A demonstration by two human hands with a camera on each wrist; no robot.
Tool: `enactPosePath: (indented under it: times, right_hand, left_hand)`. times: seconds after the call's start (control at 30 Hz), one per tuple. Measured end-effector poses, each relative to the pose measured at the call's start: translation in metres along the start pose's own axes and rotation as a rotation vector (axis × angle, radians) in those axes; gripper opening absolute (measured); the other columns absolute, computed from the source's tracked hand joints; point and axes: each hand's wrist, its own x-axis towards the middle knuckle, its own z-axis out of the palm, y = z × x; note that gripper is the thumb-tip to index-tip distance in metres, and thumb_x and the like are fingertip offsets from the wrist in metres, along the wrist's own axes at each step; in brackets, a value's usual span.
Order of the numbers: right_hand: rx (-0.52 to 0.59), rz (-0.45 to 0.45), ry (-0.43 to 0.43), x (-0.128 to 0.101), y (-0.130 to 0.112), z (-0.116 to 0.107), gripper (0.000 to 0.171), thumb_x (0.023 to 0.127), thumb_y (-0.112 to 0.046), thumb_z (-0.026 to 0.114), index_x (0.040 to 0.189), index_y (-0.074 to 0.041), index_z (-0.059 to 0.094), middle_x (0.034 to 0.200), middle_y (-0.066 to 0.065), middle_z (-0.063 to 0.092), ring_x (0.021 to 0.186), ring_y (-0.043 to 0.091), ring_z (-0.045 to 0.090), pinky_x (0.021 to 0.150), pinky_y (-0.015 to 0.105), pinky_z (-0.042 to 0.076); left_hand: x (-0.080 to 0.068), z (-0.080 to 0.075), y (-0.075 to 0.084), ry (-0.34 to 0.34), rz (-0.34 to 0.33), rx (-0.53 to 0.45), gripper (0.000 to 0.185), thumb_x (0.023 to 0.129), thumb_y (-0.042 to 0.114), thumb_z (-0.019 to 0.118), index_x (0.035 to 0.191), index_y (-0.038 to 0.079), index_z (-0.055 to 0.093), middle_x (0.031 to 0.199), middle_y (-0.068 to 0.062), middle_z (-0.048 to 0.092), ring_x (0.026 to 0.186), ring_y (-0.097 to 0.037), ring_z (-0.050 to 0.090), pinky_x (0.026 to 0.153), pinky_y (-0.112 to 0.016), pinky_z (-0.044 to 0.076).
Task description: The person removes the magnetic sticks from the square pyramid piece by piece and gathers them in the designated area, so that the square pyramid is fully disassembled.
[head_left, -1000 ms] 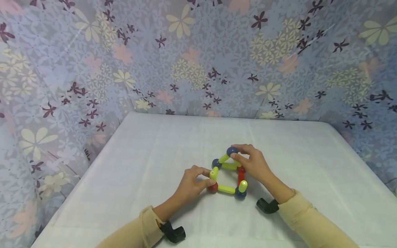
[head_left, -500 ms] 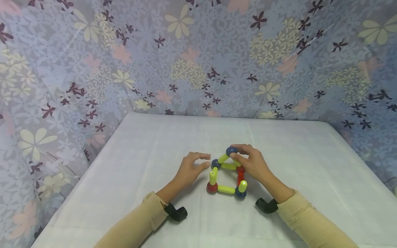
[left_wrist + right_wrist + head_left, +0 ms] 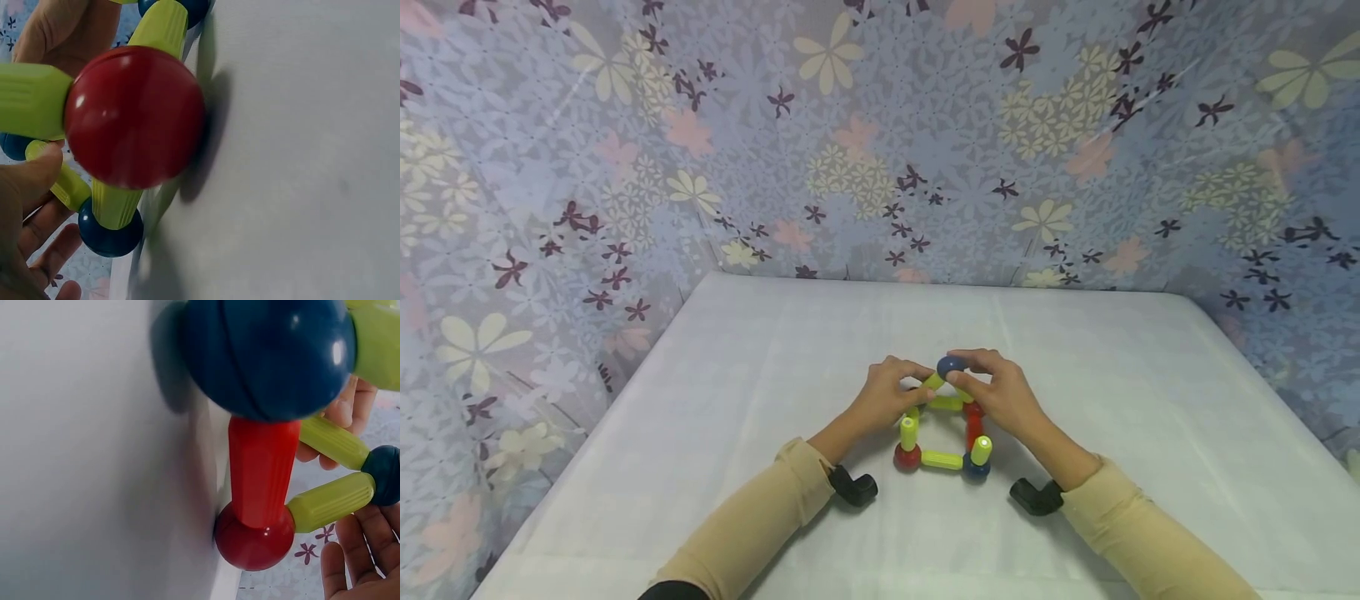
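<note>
Top blue ball [image 3: 951,366] pinched between both hands' fingers [image 3: 967,358]

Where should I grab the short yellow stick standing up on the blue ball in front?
Pinch the yellow stick around its middle from above. It stands upright on the front blue ball with its top free, and both hands are busy farther back.

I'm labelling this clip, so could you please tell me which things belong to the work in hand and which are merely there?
In use:
- toy frame
- top blue ball, pinched by right hand
- left hand, on a yellow rod

Merely there:
- white table
- flowered curtain
</note>
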Motion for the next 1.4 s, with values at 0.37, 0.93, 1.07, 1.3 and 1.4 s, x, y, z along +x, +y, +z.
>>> enactPosePath:
  times: [0.37,0.93,1.07,1.3,1.4]
  right_hand:
    - [0.006,-0.044,-0.041,0.005,-0.014,0.014,0.047,0.086,-0.041,0.065,0.125,-0.016,0.06,0.122,0.009,0.061,0.116,0.035,0.055,0.094,0.056,0.044]
    - [-0.001,-0.006,0.018,0.004,-0.012,0.01,0.046,0.088,-0.041,0.063,0.126,-0.016,0.058,0.126,0.01,0.058,0.117,0.033,0.055,0.095,0.053,0.045]
    - [-0.014,0.018,0.02,0.003,-0.004,-0.001,0.049,0.088,-0.045,0.061,0.127,-0.016,0.057,0.127,0.009,0.058,0.118,0.032,0.054,0.095,0.052,0.045]
    - [-0.021,0.031,0.045,-0.002,0.01,-0.019,0.049,0.089,-0.043,0.061,0.129,-0.015,0.055,0.117,0.011,0.065,0.116,0.033,0.057,0.089,0.05,0.049]
    - [-0.037,0.039,0.045,-0.005,0.017,-0.027,0.049,0.089,-0.044,0.06,0.128,-0.014,0.055,0.118,0.012,0.065,0.116,0.033,0.057,0.089,0.051,0.048]
  left_hand:
    - [-0.018,-0.011,-0.003,0.1,-0.015,0.062,0.025,0.083,0.023,0.07,0.106,0.014,0.071,0.101,0.0,0.072,0.102,-0.019,0.056,0.101,-0.049,0.032]
    - [-0.028,-0.012,-0.012,0.193,-0.034,0.014,0.025,0.082,0.024,0.071,0.104,0.013,0.07,0.1,0.0,0.072,0.103,-0.021,0.057,0.104,-0.049,0.028]
    - [-0.027,-0.012,-0.013,0.21,-0.063,-0.022,0.025,0.083,0.022,0.07,0.106,0.013,0.069,0.102,-0.002,0.071,0.108,-0.022,0.056,0.105,-0.049,0.029]
    - [-0.025,-0.013,-0.02,0.271,-0.118,-0.093,0.023,0.085,0.021,0.068,0.107,0.016,0.066,0.104,-0.001,0.07,0.115,-0.022,0.056,0.106,-0.048,0.035]
    - [-0.025,-0.013,-0.021,0.288,-0.145,-0.102,0.022,0.085,0.022,0.068,0.106,0.017,0.065,0.105,-0.001,0.07,0.117,-0.023,0.056,0.106,-0.048,0.035]
